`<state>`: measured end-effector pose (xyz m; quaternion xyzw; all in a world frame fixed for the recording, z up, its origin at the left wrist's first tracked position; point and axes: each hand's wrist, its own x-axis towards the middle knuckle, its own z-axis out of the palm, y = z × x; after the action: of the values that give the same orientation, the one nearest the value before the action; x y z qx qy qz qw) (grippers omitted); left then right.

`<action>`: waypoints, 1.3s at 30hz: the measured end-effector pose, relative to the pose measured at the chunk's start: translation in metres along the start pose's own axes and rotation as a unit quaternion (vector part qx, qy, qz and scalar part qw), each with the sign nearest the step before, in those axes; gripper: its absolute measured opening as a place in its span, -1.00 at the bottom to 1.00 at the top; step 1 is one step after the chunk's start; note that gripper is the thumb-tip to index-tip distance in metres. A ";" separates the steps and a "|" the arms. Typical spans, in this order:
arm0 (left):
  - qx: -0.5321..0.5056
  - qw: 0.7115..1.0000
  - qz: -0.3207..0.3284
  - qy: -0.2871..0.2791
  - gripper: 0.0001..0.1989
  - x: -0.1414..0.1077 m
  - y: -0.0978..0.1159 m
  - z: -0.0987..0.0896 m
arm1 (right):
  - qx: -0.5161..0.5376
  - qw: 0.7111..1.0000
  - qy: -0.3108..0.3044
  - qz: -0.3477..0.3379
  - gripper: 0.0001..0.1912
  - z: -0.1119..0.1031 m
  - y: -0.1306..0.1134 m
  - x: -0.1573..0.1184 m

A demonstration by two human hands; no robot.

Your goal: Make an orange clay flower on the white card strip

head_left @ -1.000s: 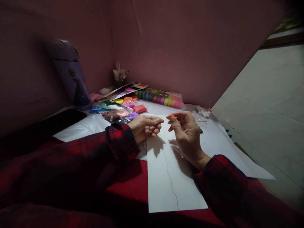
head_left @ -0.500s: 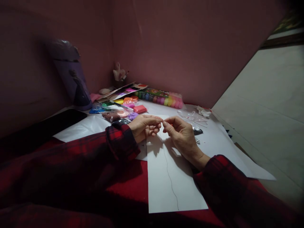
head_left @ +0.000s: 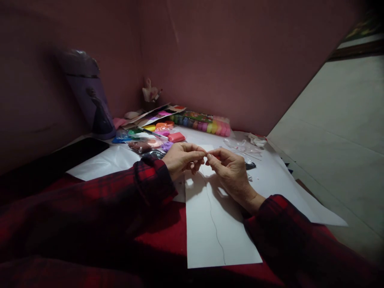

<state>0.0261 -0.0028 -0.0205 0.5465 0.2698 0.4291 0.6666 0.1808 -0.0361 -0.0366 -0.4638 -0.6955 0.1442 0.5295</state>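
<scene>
My left hand [head_left: 184, 159] and my right hand [head_left: 226, 170] meet fingertip to fingertip above a white sheet [head_left: 199, 232]. Thumb and forefinger are pinched together on each hand. Whatever lies between the tips is too small to make out. A speck of red shows behind my right thumb, partly hidden by the fingers. Down the sheet, from below my hands towards its near edge, runs a thin wavy dark line [head_left: 213, 222]; I cannot tell if it is drawn or a thread.
Coloured clay packets, among them a red block [head_left: 176, 137], lie behind my left hand. Beyond them is a long pack of many colours [head_left: 199, 123]. A dark phone-like slab [head_left: 87, 149] and a purple container [head_left: 96, 102] stand left. Crumpled plastic [head_left: 240, 147] lies right.
My left fingers have curled in a little and the two hands' fingertips have come closer together. The sheet and the things around it stay where they were.
</scene>
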 end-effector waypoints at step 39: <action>-0.092 0.995 -0.043 -0.004 -0.90 -0.002 0.003 -0.001 | 0.246 0.961 -0.013 0.121 -0.77 0.001 0.003 0.005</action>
<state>0.0231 -0.0035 -0.0178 0.4727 0.2493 0.4210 0.7329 0.1813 -0.0302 -0.0369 -0.3981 -0.5840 0.3805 0.5964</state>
